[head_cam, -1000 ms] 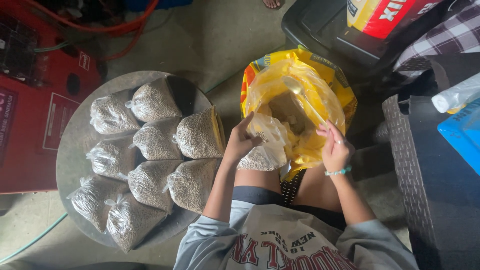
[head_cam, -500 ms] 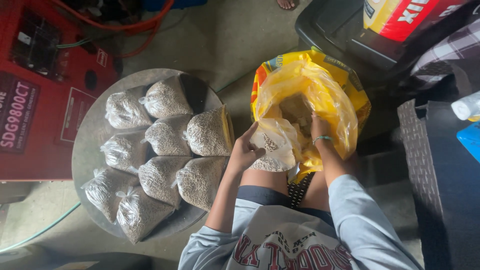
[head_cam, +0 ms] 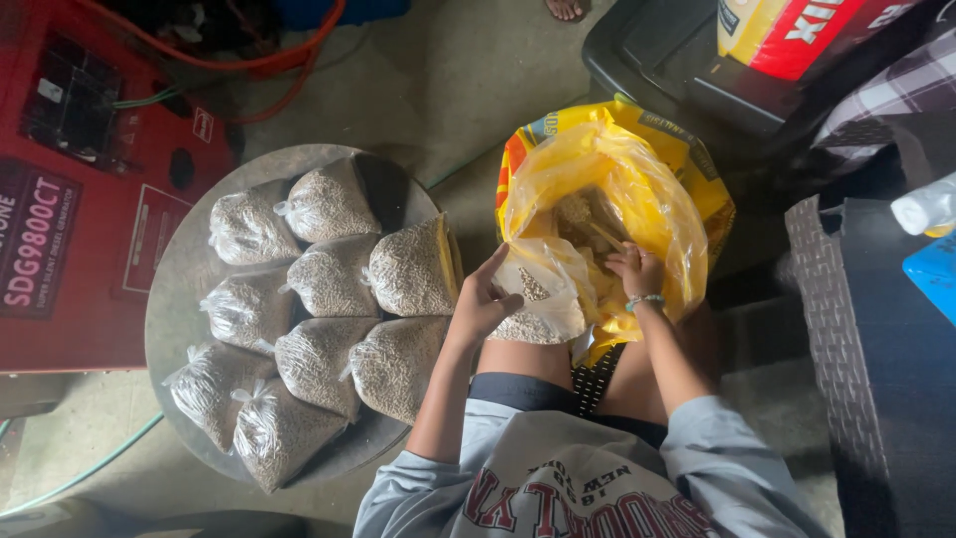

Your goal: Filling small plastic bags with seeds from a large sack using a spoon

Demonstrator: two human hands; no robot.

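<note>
Seen from above, close over the lap. Left hand [head_cam: 482,299] curled around the side of a small clear plastic bag [head_cam: 538,297], thumb and fingers grasping the thin film near its open top; bag partly filled with pale pellets, resting just above the left knee and touching the large yellow sack [head_cam: 637,189]. Right hand [head_cam: 637,269] reaching down into the mouth of that sack, fingers bent and partly hidden by the yellow plastic; cannot tell whether closed on pellets or loose. A light beaded bracelet [head_cam: 644,300] on the right wrist.

To the left, a round grey tray [head_cam: 177,289] on the floor, carrying eight tied clear bags of the same pellets [head_cam: 329,274], packed close and touching one another. Nearest of them lying just beside the left forearm. Behind the tray, a red generator [head_cam: 70,199] with an orange cable [head_cam: 289,60] over it. At upper right, a black bin [head_cam: 697,80]; at the right edge, a dark woven basket [head_cam: 866,329].
</note>
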